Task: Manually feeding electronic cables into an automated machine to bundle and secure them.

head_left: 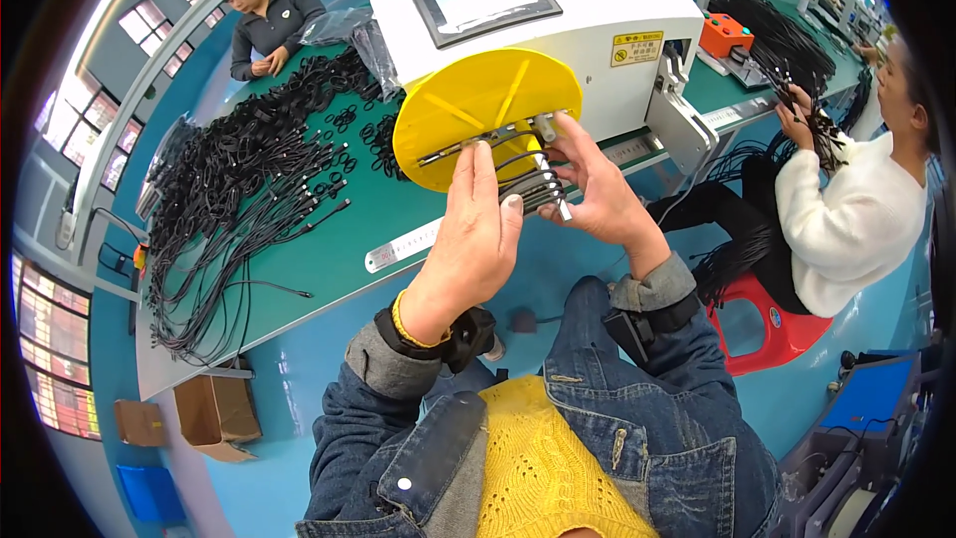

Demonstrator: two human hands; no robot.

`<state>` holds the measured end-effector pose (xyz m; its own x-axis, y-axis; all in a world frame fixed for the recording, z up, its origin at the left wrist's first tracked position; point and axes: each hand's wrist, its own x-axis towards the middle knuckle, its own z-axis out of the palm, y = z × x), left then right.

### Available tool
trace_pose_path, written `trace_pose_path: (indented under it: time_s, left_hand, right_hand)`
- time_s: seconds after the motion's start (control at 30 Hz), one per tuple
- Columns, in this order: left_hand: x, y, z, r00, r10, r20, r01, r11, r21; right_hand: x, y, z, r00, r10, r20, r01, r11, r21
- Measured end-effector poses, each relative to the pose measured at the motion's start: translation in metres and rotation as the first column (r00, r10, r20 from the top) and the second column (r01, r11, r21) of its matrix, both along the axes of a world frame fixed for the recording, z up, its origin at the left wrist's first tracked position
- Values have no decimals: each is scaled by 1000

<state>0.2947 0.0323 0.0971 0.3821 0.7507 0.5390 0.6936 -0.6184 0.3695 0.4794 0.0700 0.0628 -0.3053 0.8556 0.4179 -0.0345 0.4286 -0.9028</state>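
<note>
Black cable is wound in a coil (528, 187) around a white peg (564, 207) at the front of a yellow disc (428, 130) on a white winding machine (607, 10). My left hand (473, 229) reaches to the coil's left side, its fingers stretched up against the slotted bar of the disc. Its thumb tip is at the loops. On the other side, my right hand (605, 194) curls around the coil, its index finger up by a metal clamp (544, 127). The undersides of the right fingers are partly hidden.
A heap of black cables (239, 179) covers the green table (329, 264) on the left. A metal ruler (398, 245) lies along its front edge. One co-worker (269, 15) sits beyond the heap. Another (846, 199) handles cables at right on a red stool (762, 329).
</note>
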Motion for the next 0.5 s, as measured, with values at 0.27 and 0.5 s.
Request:
trace_pose_path:
  time_s: [0.27,0.5]
  left_hand:
    - [1,3,11,993,-62,102,78,984,-161]
    - [9,-7,18,989,-117,90,129,981,-146]
  right_hand:
    - [-10,-2,-10,978,119,-170,-131,989,-65]
    - [-40,-30,-22,899,-438,-10,418,852,316]
